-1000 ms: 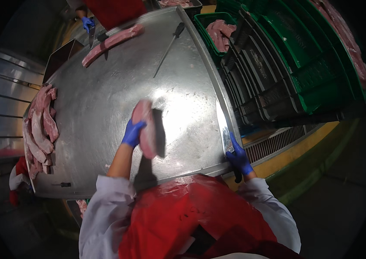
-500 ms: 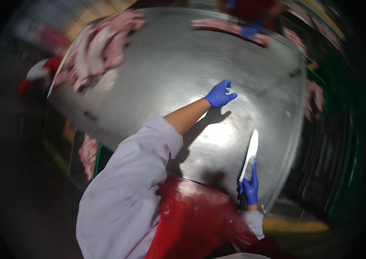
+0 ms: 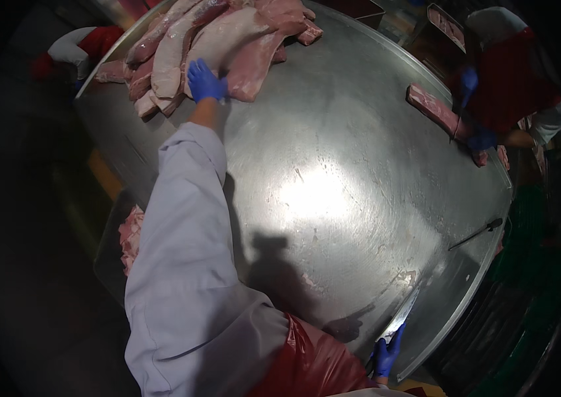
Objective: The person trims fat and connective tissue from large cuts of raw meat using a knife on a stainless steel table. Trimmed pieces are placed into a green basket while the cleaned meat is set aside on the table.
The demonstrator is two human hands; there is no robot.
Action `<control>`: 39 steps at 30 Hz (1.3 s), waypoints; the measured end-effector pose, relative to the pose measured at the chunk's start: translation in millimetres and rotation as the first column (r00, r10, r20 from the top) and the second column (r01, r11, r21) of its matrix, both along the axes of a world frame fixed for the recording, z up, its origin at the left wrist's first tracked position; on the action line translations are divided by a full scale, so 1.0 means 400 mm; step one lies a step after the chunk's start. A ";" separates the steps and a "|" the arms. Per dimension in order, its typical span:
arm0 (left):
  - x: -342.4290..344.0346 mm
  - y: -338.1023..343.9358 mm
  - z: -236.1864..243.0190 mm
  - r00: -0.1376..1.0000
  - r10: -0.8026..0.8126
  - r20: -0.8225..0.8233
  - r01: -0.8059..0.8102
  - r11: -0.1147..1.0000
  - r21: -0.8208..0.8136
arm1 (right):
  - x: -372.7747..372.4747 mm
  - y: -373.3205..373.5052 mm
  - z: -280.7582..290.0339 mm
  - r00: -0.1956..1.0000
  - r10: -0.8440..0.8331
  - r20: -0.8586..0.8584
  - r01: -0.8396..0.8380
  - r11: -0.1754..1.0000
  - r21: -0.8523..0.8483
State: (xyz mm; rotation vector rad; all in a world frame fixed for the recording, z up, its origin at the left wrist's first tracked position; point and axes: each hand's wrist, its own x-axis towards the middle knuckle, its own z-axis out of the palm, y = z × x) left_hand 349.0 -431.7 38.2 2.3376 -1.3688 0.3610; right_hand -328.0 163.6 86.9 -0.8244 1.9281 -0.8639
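1. a broad metal table (image 3: pixel 373 132) with a rim along its edge, its surface marked and shiny.
2. a thin rod (image 3: pixel 494 225) with a dark handle, lying on the table near its right edge.
3. a co-worker (image 3: pixel 502 86) in a red apron and white sleeves, at the table's far right.
4. a strip of meat (image 3: pixel 432 109) on the table, in front of that co-worker.
5. another person (image 3: pixel 98 45) in red and white, at upper left.
6. pink meat scraps (image 3: pixel 130 238), low at left beside the table.
7. dim green crates (image 3: pixel 532 218) at right.
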 end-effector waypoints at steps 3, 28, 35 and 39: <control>0.086 -0.089 0.033 0.992 0.058 -0.108 -0.049 0.995 0.087 | 0.043 -0.098 0.087 0.999 -0.033 0.018 0.029 0.981 0.193; -0.201 0.554 -0.040 0.820 -0.517 -0.246 0.546 0.574 0.611 | 0.012 0.069 -0.050 0.978 -0.123 0.168 0.122 0.992 0.015; -0.588 0.871 0.027 0.575 -0.758 -0.308 0.724 0.296 0.623 | -0.090 0.116 -0.081 0.975 -0.079 0.210 0.121 0.973 -0.197; -0.841 1.001 0.090 0.616 -0.716 -0.328 0.649 0.225 0.727 | -0.198 0.156 -0.079 0.976 -0.089 0.197 0.125 0.977 -0.174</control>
